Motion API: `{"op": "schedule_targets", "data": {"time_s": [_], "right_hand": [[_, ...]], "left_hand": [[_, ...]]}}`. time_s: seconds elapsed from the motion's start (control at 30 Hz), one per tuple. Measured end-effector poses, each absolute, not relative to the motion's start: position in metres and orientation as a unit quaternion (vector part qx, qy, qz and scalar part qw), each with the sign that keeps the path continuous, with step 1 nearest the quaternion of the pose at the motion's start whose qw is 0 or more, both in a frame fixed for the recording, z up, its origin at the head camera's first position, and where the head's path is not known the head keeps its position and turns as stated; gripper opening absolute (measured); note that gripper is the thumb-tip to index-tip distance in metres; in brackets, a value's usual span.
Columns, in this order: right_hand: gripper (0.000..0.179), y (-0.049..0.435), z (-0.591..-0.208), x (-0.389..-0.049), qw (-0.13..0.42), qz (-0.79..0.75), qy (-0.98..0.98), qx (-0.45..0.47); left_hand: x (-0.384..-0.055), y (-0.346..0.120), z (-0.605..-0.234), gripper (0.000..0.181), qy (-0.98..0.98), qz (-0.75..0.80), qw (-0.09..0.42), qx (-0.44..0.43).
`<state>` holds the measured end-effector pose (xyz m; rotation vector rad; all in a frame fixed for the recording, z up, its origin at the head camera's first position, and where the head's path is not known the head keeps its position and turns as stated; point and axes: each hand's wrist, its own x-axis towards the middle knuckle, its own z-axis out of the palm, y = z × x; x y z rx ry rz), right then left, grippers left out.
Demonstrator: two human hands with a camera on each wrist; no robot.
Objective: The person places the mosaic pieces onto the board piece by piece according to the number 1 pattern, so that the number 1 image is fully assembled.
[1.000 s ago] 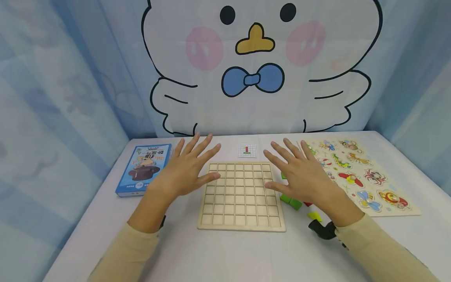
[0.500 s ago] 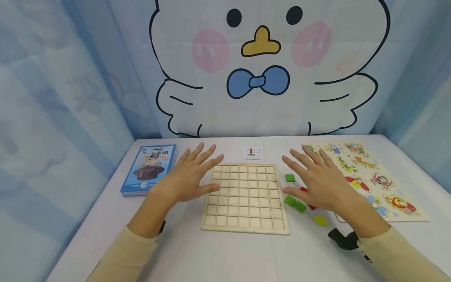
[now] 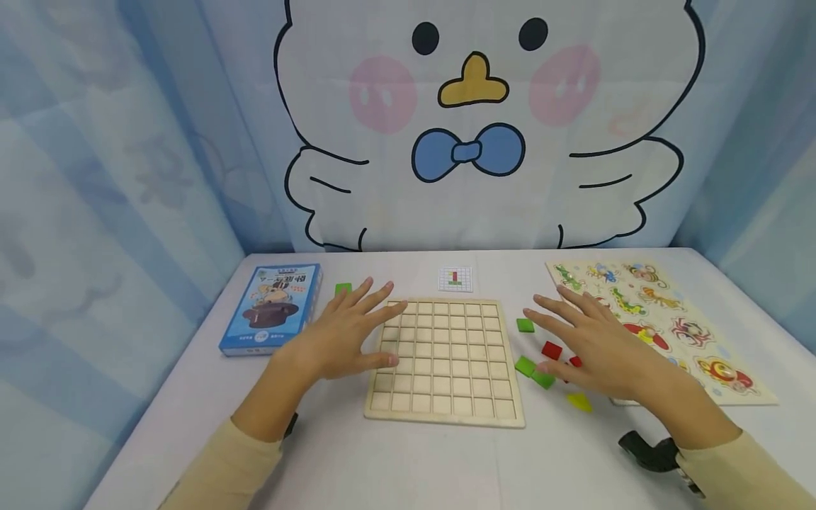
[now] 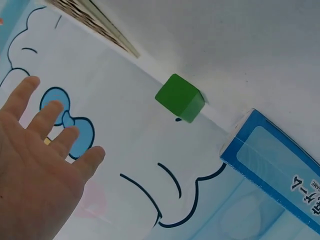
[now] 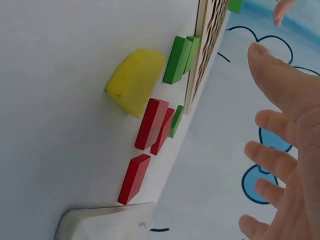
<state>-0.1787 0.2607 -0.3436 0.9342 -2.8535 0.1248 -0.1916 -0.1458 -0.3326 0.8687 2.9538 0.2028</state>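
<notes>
The right hand (image 5: 287,150) hovered with fingers spread, holding nothing, near a yellow piece (image 5: 134,80), three red blocks (image 5: 151,123) and green blocks (image 5: 178,59) beside the wooden board (image 5: 207,40).

It looked like a children's play corner, perhaps in a nursery or a home. A curtain (image 3: 472,127) printed with a big cartoon chick in a blue bow tie hung at the far side, with pale blue drapes left and right. The white tabletop (image 3: 408,460) carried toys: a wooden grid board (image 3: 446,361), coloured blocks (image 3: 542,354), an animal peg puzzle (image 3: 663,319) on the right and a blue game box (image 3: 273,306) on the left.
</notes>
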Motion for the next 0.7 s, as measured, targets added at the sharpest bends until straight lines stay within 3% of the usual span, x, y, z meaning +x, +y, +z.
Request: {"op": "schedule_targets", "data": {"time_s": [0.37, 0.7], "right_hand": [[0.075, 0.271, -0.355, -0.174, 0.061, 0.120, -0.933, 0.333], [0.065, 0.286, -0.356, -0.162, 0.040, 0.142, -0.941, 0.303]], "left_hand": [[-0.185, -0.154, -0.340, 0.084, 0.952, 0.089, 0.052, 0.288], [-0.190, -0.147, -0.344, 0.089, 0.949, 0.104, 0.113, 0.275]]}}
